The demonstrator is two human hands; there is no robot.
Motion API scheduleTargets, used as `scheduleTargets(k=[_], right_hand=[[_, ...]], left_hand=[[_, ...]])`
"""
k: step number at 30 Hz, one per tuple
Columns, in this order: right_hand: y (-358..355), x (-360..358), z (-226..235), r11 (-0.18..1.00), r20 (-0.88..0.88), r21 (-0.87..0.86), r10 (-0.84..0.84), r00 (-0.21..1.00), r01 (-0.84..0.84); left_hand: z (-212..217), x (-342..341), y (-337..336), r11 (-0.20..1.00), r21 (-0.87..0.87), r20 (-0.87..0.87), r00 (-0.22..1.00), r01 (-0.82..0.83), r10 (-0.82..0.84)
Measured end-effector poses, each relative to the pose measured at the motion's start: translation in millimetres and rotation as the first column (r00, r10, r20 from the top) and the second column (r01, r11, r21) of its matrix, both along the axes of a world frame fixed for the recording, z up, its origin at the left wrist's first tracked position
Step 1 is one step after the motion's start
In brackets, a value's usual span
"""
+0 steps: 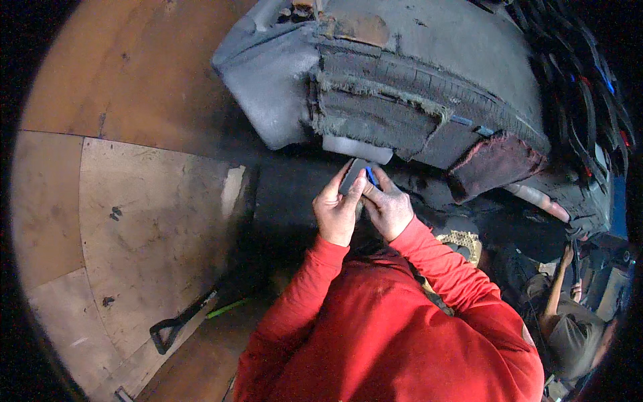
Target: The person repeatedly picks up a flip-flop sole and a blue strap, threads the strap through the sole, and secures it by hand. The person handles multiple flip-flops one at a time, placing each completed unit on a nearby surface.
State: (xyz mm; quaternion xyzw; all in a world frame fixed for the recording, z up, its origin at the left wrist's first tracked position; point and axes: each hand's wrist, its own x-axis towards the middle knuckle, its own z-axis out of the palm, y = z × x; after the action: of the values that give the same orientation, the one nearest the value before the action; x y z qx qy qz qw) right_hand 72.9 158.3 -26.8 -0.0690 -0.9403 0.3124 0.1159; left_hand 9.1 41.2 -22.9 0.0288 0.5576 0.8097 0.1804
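Note:
My left hand [336, 213] and my right hand [390, 209] come together in front of my chest, fingers bent and closed. Between the fingers of my left hand is a small flat dark grey piece [353, 175]; its kind I cannot make out. A narrow blue piece [372, 175] shows between my right thumb and fingers, against or beside the grey one. Whether the two are joined I cannot tell. Just beyond my fingertips, a pale rounded bar [357, 149] sticks out under the dusty grey workbench-like structure [462, 40], which has frayed cloth strips [375, 110] along its near side.
A dark red cloth [495, 164] hangs from the structure's right part. Black straps [569, 80] dangle at the upper right. Another person [569, 328] sits at the lower right. On the left, a black D-shaped handle [167, 333] and a green stick [226, 308] lie near wooden floor panels [154, 234].

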Motion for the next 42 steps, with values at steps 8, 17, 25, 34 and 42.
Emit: scheduleTargets(k=[8,17,25,34,42], right_hand=[[-33.9,10.5,-11.9,0.956,-0.272,-0.286,-0.146,0.951,0.065],[-22.8,-44.9,-41.3,-0.599,0.132,-0.792,0.012,0.991,0.113],[-7.7,-29.0,-43.1,-0.732,0.212,-0.653,0.070,0.975,0.194],[-11.8,-29.6,-21.7,-0.683,0.184,-0.702,0.097,0.978,0.200],[12.7,-14.2,-23.3,-0.644,0.314,-0.694,0.129,0.940,0.321]], left_hand=[[-5.3,1.4,-42.8,0.990,-0.138,-0.198,0.980,-0.006,-0.022],[59.8,-31.4,-49.6,0.719,-0.687,-0.491,0.794,-0.100,-0.358],[74.5,-49.5,-4.8,0.604,-0.797,-0.391,0.740,0.026,-0.548],[90.7,-41.7,-24.2,0.571,-0.820,-0.443,0.684,-0.047,-0.579],[79.9,-38.5,1.7,0.468,-0.879,-0.215,0.799,0.093,-0.561]])
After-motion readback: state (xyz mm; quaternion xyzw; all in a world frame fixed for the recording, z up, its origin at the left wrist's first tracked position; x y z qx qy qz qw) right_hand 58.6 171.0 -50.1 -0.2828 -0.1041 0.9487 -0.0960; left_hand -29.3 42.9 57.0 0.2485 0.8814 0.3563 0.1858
